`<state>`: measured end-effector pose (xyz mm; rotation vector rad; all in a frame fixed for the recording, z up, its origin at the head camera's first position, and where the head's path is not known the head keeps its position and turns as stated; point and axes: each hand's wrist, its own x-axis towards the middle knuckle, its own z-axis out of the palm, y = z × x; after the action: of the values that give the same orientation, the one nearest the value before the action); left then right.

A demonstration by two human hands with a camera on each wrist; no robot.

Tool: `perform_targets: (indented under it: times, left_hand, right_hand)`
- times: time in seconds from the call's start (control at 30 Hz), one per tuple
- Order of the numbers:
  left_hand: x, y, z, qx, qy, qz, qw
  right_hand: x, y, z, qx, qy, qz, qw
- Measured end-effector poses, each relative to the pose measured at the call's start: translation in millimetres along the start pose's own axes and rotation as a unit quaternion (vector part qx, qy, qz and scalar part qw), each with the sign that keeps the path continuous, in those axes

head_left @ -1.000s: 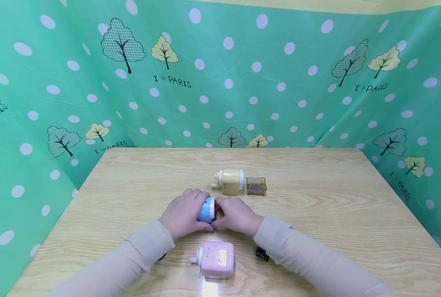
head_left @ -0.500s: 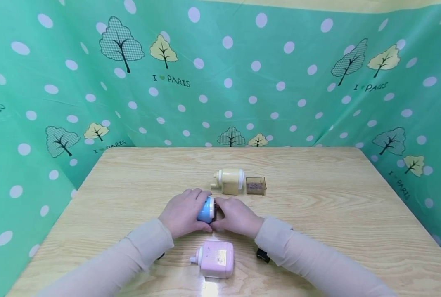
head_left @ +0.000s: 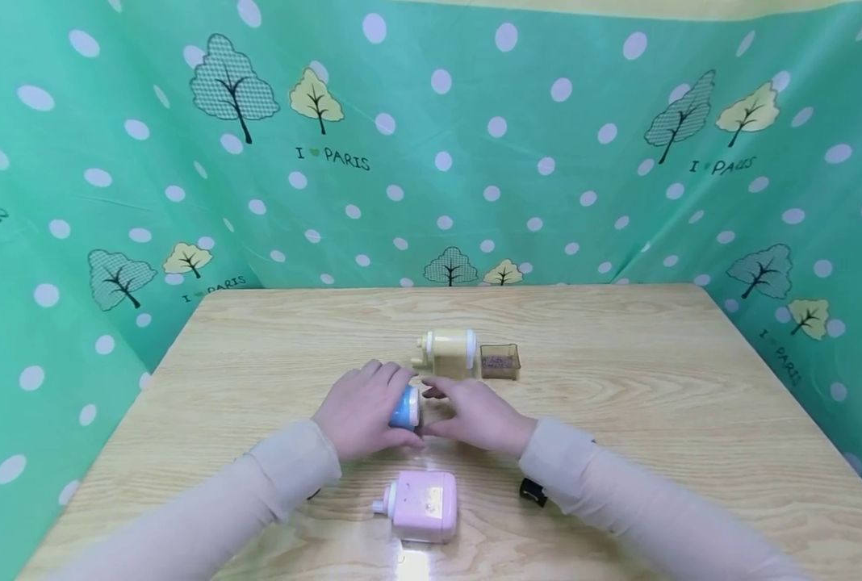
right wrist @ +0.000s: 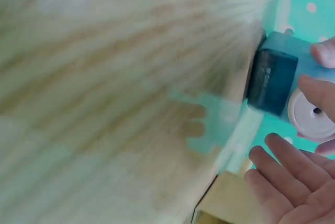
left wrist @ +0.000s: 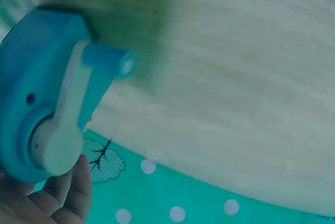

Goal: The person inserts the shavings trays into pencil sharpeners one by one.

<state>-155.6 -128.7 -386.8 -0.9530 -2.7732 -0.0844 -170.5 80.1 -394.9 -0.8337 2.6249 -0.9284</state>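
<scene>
Green dotted cloth [head_left: 460, 133] hangs beyond a wood-grain table [head_left: 620, 363]. Left hand [head_left: 364, 410] grips a blue crank sharpener [head_left: 404, 409], white end facing right. Right hand [head_left: 480, 415] holds nothing, fingers loosely extended just right of it. Yellow sharpener [head_left: 451, 347] and shavings tray [head_left: 500, 374] stand far; pink sharpener [head_left: 422, 507], near.

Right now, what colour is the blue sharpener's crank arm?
Whitish, with a blue knob; the crank arm shows best in the left wrist view.
</scene>
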Motion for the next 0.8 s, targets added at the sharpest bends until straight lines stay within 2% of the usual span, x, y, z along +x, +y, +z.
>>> perform_targets:
  times: [0.17,0.3,0.5,0.8]
  left_hand:
    - [13.2,3.0,-8.8,0.021,0.016,0.018,0.9995]
    - [24.0,6.9,-18.9,0.032,0.022,0.028,0.9989]
    - [38.2,11.2,-30.4,0.041,0.012,0.044,0.9981]
    - [57.3,11.8,-34.4,0.054,-0.013,0.027,0.9981]
  right_hand:
    - [-4.2,0.7,-12.8,0.008,0.017,0.004,1.0]
    - [-4.8,1.3,-22.7,0.012,0.057,-0.003,0.998]
    - [-4.2,1.4,-38.6,0.003,0.1,-0.021,0.995]
    - [-2.5,5.9,-61.9,0.021,0.134,-0.021,0.991]
